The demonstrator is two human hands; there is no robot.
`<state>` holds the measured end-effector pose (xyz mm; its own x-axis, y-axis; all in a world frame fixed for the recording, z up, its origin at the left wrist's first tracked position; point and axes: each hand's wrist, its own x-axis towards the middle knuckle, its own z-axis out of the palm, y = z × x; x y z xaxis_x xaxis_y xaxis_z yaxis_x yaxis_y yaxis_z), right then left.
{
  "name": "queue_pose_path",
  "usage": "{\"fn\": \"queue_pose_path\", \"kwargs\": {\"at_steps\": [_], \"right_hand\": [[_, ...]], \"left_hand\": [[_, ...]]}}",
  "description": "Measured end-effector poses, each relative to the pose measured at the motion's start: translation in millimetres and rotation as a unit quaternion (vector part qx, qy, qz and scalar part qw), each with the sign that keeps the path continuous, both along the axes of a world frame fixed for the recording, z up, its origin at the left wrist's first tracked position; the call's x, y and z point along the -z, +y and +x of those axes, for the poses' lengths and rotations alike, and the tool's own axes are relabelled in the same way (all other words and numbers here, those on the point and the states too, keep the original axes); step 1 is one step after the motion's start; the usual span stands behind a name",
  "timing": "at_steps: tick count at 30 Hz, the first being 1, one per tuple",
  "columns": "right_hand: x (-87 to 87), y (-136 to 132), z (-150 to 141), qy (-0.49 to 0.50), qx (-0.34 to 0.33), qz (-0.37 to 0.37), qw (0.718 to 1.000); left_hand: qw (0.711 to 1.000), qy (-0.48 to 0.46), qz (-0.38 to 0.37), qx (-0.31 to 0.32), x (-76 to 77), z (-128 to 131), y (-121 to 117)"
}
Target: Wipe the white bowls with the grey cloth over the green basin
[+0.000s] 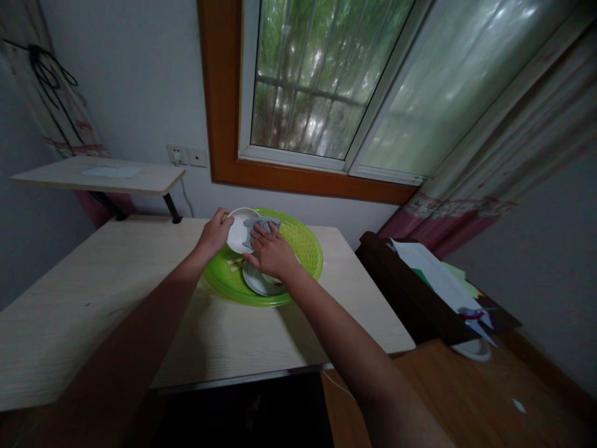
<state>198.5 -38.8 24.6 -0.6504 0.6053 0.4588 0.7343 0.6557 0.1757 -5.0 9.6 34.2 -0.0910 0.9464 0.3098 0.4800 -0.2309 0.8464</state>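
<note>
My left hand (pixel 215 232) grips a small white bowl (pixel 237 231) by its rim and holds it tilted over a green plastic basket (pixel 305 246) on the table. My right hand (pixel 271 252) presses a grey cloth (pixel 261 226) against the inside of the bowl, fingers closed on the cloth. Under my right hand another white dish (pixel 259 281) lies in the basket, and some pale chopsticks (pixel 234 264) lie beside it.
The basket sits at the far middle of a light wooden table (pixel 93 298). A raised wooden shelf (pixel 100 174) stands at the far left. A dark cabinet with papers (pixel 433 274) is at the right, below a window and curtain.
</note>
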Motion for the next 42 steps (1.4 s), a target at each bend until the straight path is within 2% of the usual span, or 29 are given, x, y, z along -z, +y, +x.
{"fn": "queue_pose_path", "kwargs": {"at_steps": [5, 11, 16, 20, 26, 30, 35, 42], "right_hand": [[-0.4, -3.4, -4.2, -0.002, -0.010, -0.026, 1.000], [-5.7, -9.8, -4.0, -0.014, -0.101, -0.130, 0.986], [-9.5, -12.5, -2.0, 0.011, -0.114, -0.149, 0.982], [-7.1, -5.5, -0.4, 0.009, -0.099, -0.128, 0.987], [-2.2, 3.4, 2.5, 0.027, -0.012, -0.051, 0.998], [-0.2, 2.9, 1.4, 0.034, 0.012, -0.005, 0.999], [-2.0, -1.5, -2.4, 0.015, 0.010, -0.022, 1.000], [-10.0, -7.5, -4.1, 0.022, -0.040, -0.058, 0.997]], "left_hand": [[1.000, 0.007, 0.018, -0.008, 1.6, -0.9, 1.2], [1.000, 0.025, 0.009, -0.017, 2.2, -2.6, 0.7], [0.999, 0.015, 0.013, -0.027, 5.4, -3.9, 4.4], [0.999, 0.015, 0.003, -0.033, 6.0, -3.9, 4.5], [1.000, 0.021, 0.004, -0.017, 3.9, -2.0, 3.1], [0.999, 0.031, -0.008, -0.013, 3.1, -1.0, 3.3], [0.999, 0.043, -0.002, -0.008, 4.1, -1.3, 2.2], [0.999, 0.032, 0.014, -0.005, 10.0, -3.8, 6.7]]}}
